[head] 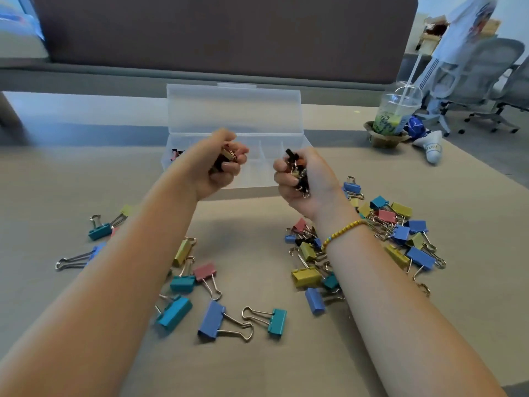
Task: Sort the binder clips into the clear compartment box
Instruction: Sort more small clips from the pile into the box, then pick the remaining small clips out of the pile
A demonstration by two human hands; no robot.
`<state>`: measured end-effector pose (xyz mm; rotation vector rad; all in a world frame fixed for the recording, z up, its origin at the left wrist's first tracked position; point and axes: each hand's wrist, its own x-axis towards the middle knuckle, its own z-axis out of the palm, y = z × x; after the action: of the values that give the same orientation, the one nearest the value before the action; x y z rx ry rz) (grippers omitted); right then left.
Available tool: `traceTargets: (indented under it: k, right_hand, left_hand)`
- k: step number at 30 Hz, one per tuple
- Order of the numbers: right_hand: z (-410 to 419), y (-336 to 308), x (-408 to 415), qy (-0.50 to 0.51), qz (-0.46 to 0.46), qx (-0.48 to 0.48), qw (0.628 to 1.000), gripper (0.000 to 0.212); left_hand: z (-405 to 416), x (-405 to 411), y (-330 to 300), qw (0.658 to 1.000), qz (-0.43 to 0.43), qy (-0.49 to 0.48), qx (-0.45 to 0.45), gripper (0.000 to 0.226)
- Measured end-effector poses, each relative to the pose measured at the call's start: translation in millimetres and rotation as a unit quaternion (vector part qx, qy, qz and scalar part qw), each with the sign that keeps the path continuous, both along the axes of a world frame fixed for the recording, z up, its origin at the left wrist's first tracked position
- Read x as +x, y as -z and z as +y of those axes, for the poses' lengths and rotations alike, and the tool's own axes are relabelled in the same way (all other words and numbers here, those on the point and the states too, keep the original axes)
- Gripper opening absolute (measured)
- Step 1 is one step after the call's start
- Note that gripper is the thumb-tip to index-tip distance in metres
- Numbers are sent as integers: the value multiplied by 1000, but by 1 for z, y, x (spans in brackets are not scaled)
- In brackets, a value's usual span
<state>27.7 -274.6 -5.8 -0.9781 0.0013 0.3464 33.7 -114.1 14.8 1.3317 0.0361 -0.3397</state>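
Observation:
The clear compartment box stands open at the table's middle, its lid raised behind it. A few small clips lie in its left compartment. My left hand hovers over the box's front left, fingers curled round a handful of small dark and gold binder clips. My right hand is at the box's front right corner and grips a bunch of small black clips. Loose coloured binder clips lie on the table: a pile on the right, several near the front.
A plastic cup with a straw sits in a brown holder at the back right, a white and blue object beside it. Office chairs stand beyond the table edge. A dark partition runs along the back.

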Motion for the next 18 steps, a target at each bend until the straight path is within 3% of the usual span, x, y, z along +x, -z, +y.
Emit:
traceTargets:
  k: [6, 11, 18]
  right_hand:
    - [57, -8, 19, 16, 44, 54, 997, 28]
    - [106, -19, 58, 74, 30, -10, 997, 30]
    - [153, -14, 100, 123, -11, -193, 973, 27]
  left_hand:
    - [48, 11, 1, 969, 36, -164, -179, 34]
    - [81, 36, -6, 964, 0, -245, -108, 35]
    - [89, 68, -9, 957, -2, -278, -83, 35]
